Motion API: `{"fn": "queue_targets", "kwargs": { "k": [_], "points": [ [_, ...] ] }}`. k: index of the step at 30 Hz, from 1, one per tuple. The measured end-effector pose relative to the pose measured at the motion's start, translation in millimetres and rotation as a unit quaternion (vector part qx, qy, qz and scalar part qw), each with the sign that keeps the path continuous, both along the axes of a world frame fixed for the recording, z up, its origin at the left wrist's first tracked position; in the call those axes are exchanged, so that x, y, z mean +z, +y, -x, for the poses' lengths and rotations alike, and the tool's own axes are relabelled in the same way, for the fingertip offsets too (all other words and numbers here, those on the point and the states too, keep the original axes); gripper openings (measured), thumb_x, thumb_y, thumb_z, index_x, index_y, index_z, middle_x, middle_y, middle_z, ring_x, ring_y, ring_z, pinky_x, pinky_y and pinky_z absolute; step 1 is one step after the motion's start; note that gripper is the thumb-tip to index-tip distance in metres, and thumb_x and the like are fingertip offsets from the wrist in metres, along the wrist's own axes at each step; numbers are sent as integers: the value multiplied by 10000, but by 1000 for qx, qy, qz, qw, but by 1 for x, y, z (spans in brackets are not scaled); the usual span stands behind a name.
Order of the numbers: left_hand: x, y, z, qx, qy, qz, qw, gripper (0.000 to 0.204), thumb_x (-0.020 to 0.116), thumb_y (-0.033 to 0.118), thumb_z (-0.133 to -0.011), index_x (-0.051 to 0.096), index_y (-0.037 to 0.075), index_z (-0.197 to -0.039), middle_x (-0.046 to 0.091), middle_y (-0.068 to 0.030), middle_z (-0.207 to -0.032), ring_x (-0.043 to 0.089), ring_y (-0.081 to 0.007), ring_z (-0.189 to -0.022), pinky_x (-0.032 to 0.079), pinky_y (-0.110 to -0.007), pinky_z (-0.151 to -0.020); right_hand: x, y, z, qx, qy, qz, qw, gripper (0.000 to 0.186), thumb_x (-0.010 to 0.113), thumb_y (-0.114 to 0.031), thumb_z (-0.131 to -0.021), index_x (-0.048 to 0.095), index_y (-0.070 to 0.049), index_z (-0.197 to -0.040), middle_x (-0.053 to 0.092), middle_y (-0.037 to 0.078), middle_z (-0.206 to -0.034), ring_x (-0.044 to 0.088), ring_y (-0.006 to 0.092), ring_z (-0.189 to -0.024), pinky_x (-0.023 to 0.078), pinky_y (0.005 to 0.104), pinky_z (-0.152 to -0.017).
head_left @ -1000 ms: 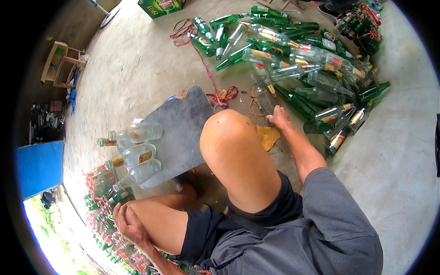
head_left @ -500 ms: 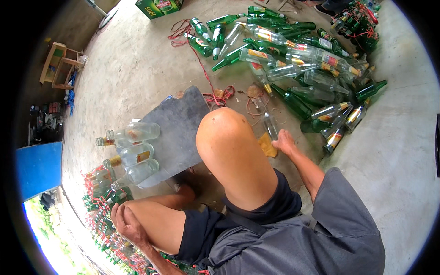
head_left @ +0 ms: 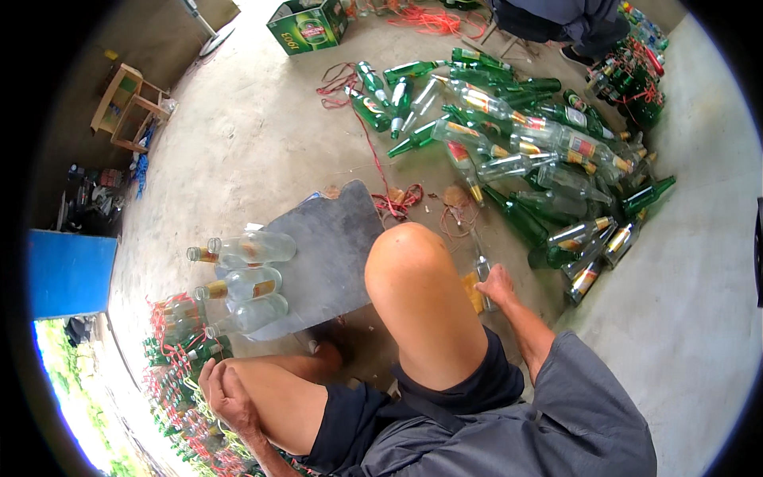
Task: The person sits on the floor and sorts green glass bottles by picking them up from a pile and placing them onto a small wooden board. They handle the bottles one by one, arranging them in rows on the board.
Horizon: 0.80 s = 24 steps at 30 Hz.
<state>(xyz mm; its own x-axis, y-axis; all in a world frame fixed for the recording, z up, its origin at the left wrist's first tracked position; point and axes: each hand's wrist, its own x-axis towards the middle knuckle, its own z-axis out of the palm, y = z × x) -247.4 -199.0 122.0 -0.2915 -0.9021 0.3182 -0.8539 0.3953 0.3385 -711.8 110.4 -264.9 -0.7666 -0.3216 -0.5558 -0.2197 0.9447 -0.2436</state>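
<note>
- Here's the right hand, out past the right knee, fingers wrapped around the lower part of a slim clear bottle.
- That bottle sits between the knee and the big pile of green and clear bottles, neck pointing away from the person; whether its base touches the floor, one cannot tell.
- Just beside that grip, a yellow scrap peeks out.
- Over on the other side, the left hand rests on the left knee, fingers loosely curved, grasping nothing!
- Near it, bottles tied up with red string make a crowded bundle.
- Four more clear bottles gather at the left side of a dark board.
- Beyond the board, a tangle of red cord lies on the floor.
- Up top, a green box, and a co-worker at the right.
</note>
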Motion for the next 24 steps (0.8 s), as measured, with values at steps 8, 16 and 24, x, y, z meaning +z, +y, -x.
{"fn": "queue_targets", "kwargs": {
  "k": [8, 16, 24],
  "points": [
    [7, 4, 7, 0, 8, 7, 1000, 203, 666, 56, -979, 728, -53, -1139, 671, -187, -1304, 642, -331, -1201, 506, -424, -1060, 12, 6, 2, -44, -12, 7, 999, 907, 894, -585, -687, 596, 80, -1228, 709, 303, -1235, 695, 458, -1173, 571, 517, -979],
    [9, 8, 6, 0, 20, 16, 1000, 209, 689, 59, -958, 738, -36, -1137, 680, -176, -1298, 638, -331, -1216, 498, -430, -1072, 64, -18, 33, -53, 43, 172, 983, 735, 907, -418, -654, 606, 24, -1158, 723, 254, -1082, 715, 405, -1017, 572, 489, -870],
    [23, 11, 15, -10, -19, 3, 1000, 193, 721, 68, -922, 741, -21, -1093, 698, -161, -1261, 641, -337, -1195, 483, -440, -1082, 203, -124, 77, 77, 160, 434, 883, 656, 900, -258, -676, 594, -25, -1207, 715, 167, -1045, 707, 337, -951, 571, 443, -864]
  ]
}}
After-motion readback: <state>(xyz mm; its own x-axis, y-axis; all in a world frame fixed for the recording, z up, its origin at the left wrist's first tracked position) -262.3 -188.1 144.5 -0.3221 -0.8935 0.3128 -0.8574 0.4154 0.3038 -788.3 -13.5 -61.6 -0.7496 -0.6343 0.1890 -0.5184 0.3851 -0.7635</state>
